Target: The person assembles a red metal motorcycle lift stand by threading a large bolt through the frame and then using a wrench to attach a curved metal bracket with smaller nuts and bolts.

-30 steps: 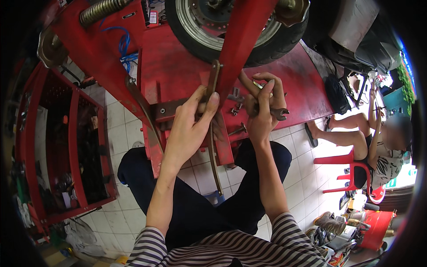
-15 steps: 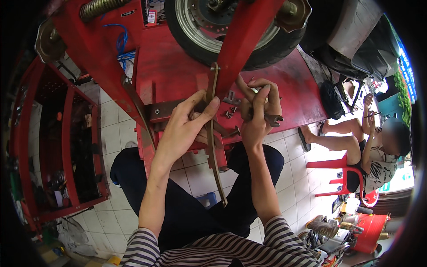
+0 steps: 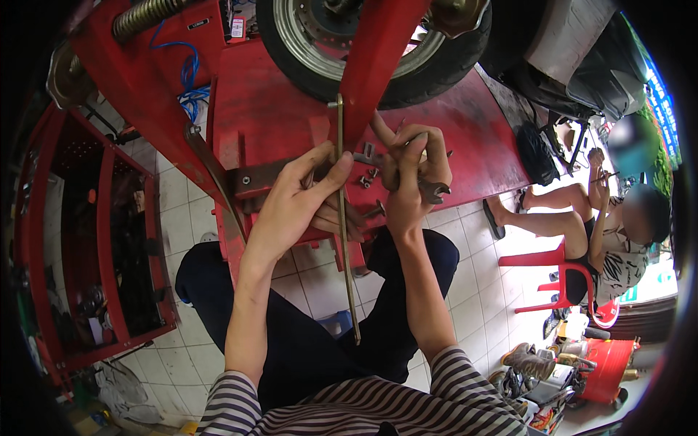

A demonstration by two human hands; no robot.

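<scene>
My left hand (image 3: 287,200) is closed around a long, narrow metal bar (image 3: 345,251), thumb on its near face. The bar's top end meets a bolt on a red steel upright (image 3: 374,58), and its lower end hangs free above my lap. In my right hand (image 3: 416,171), curled fingers hold an open-end wrench (image 3: 436,192); its jaw sticks out beside the palm and the rest is mostly hidden. Between my hands, several small bolts and nuts (image 3: 368,178) lie on the red platform (image 3: 465,152). A similar curved bar (image 3: 211,171) is fixed to the left upright (image 3: 138,102).
A motorcycle wheel (image 3: 280,54) stands behind the uprights. Blue hose (image 3: 190,73) coils at the back left, beyond a red tool cart (image 3: 109,240). At the right, a person sits on a red plastic chair (image 3: 542,258), near a red drum (image 3: 607,370) and assorted parts.
The bar has turned more edge-on and its lower end has shifted slightly left. Both hands keep their holds. The whole view has shifted a little, and another person now shows at the far right.
</scene>
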